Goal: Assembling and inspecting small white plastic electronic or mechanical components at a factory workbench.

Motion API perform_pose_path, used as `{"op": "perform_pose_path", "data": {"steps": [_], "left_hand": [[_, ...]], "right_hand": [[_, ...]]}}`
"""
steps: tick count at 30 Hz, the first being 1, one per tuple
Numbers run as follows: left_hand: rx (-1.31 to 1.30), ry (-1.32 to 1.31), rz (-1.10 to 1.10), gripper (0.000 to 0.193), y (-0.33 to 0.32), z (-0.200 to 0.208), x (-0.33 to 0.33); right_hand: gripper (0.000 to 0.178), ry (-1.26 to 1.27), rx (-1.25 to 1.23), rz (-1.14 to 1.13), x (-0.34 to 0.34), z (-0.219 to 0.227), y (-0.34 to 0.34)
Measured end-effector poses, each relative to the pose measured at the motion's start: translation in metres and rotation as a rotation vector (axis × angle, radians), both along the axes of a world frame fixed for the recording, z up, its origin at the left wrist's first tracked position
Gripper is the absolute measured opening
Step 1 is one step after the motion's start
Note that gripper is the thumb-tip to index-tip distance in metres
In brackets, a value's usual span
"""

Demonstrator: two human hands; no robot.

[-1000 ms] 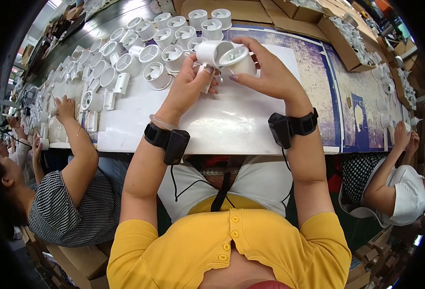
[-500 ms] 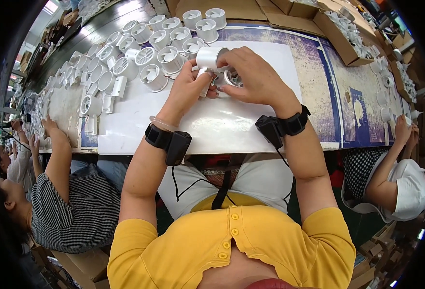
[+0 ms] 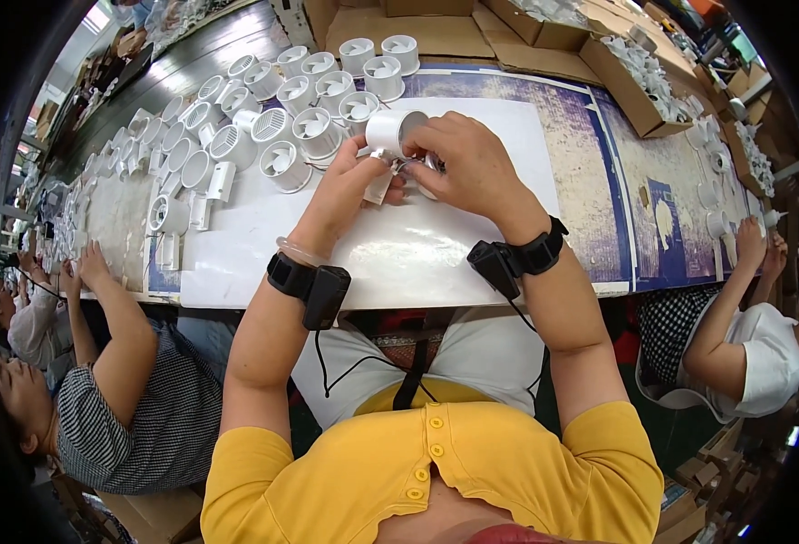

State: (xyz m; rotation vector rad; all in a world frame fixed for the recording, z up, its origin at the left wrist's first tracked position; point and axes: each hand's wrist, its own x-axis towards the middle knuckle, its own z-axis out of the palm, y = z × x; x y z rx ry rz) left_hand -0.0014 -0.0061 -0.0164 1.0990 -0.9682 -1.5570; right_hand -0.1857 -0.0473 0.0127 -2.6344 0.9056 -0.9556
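Note:
A white plastic fan housing [image 3: 383, 136], a short open tube with a small box-shaped side part [image 3: 378, 187], is held above the white work sheet. My left hand [image 3: 338, 192] is closed around it, thumb on the side part and fingers behind and below. My right hand [image 3: 474, 168] has its thumb and bent fingers drawn together by the tube's mouth, where thin wires [image 3: 400, 167] show. What its fingertips grip is too small and covered to make out. Part of a white round piece [image 3: 433, 163] peeks out beneath this hand. Black straps with small boxes sit on both wrists.
White round fans [image 3: 312, 127] and slotted tube parts [image 3: 230, 142] crowd the table ahead and left. The white sheet [image 3: 417, 258] lies under my hands. Cardboard boxes of white parts [image 3: 639, 77] stand far right. One person [image 3: 136, 399] sits left, another [image 3: 735, 354] right.
Both hands and the housing appear slightly lower in the picture, as the whole view has shifted. My right fingers have come closer to the side part and wires. The left hand keeps its hold.

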Motion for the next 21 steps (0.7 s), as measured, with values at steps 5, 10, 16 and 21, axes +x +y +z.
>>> {"op": "perform_pose_path", "data": {"steps": [5, 10, 16, 21], "left_hand": [[0.003, 0.045, 0.010, 0.048, 0.000, 0.000, 0.001], [0.002, 0.032, 0.013, 0.045, 0.000, 0.000, -0.006], [0.003, -0.066, 0.008, 0.043, 0.007, 0.016, -0.012], [-0.051, -0.019, 0.025, 0.044, 0.004, 0.003, -0.006]], "right_hand": [[0.012, -0.046, 0.018, -0.020, 0.002, -0.002, -0.002], [0.011, -0.086, -0.037, -0.082, 0.007, -0.008, -0.003], [0.012, -0.029, -0.051, -0.200, 0.015, -0.002, 0.003], [0.014, -0.266, 0.281, -0.123, 0.011, -0.008, -0.003]]}}
